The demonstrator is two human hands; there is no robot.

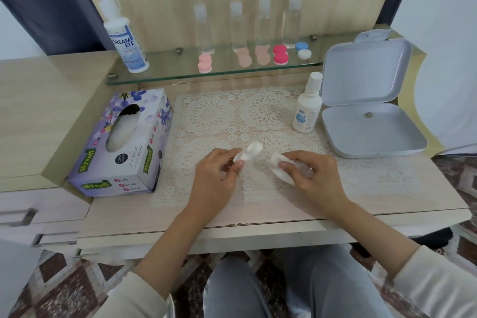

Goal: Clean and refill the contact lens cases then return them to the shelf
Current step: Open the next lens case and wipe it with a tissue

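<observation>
Nearest the person, over the front of the lace mat (214,116), both hands are busy. The left hand (216,178) pinches a white lens case (251,150) between thumb and curled fingers, and one round cup pokes up at its twelve o'clock. Just beside it at three o'clock, the right hand (315,178) has its fingers curled round a wad of tissue (280,171), whose tip points at the case but is not quite touching it.

I judge this to be the cleaning step: wiping out the case. The next move calls for pressing the tissue tip into the cup and turning it, while the left pinch holds firm so the light case does not slip.

A tissue box (124,147) stands at nine o'clock from the hands. A small bottle (307,106) stands at one o'clock, probably for the refill. An open tin (369,121) sits at two o'clock.

Farthest, at twelve o'clock, the glass shelf (180,77) carries more coloured cases (280,54), four clear bottles (204,28) and a large bottle (125,39). I cannot tell whether those cases are already done.
</observation>
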